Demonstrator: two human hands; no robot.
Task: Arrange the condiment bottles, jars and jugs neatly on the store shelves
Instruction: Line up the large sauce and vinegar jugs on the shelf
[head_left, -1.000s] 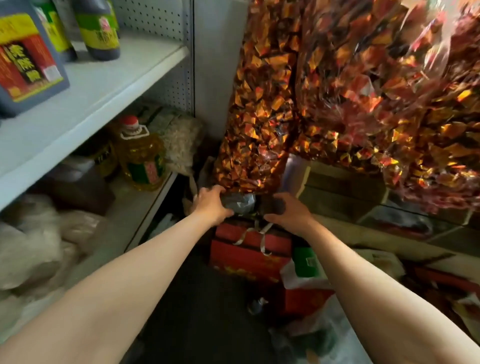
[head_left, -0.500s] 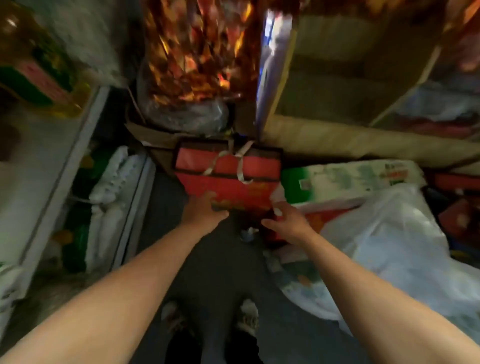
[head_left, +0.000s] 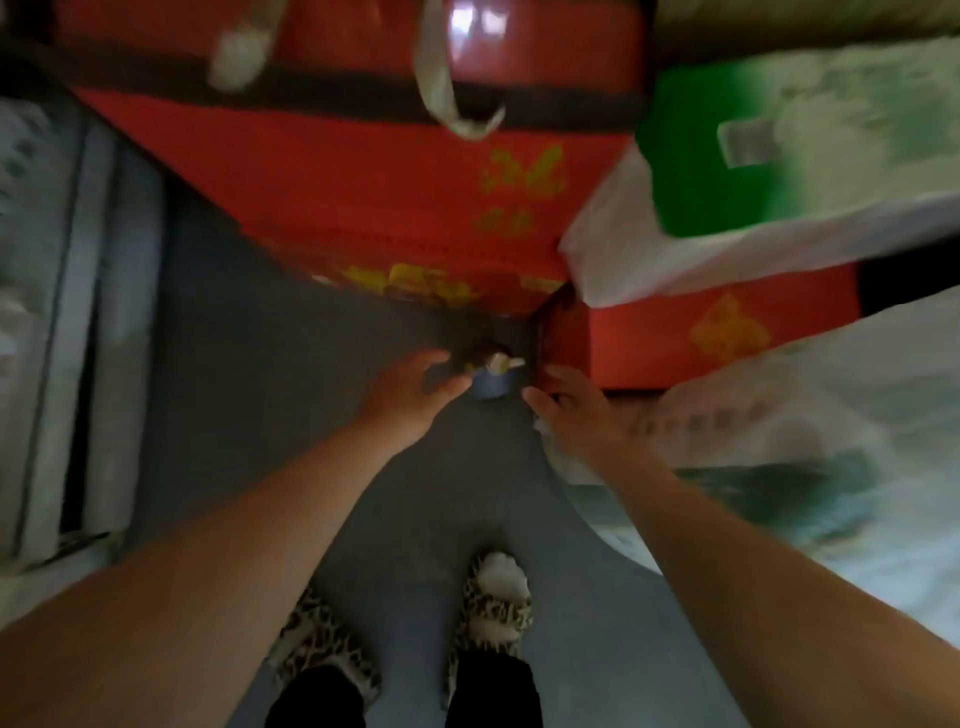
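A small blue container with a pale top stands on the grey floor at the foot of a red gift box. It is blurred, so its kind is unclear. My left hand is just left of it with fingers spread, holding nothing. On the other side, my right hand is also open, its fingers close to the container and apart from it. No shelf bottles or jugs are in view.
A second red box lies at the right under a white and green plastic bag. Another pale bag fills the lower right. The white shelf base runs along the left. My feet in leopard-print slippers stand below.
The view has tilted from the shelf and snack bags down to the floor. Both hands have dropped from the top of the red box to either side of the small blue container.
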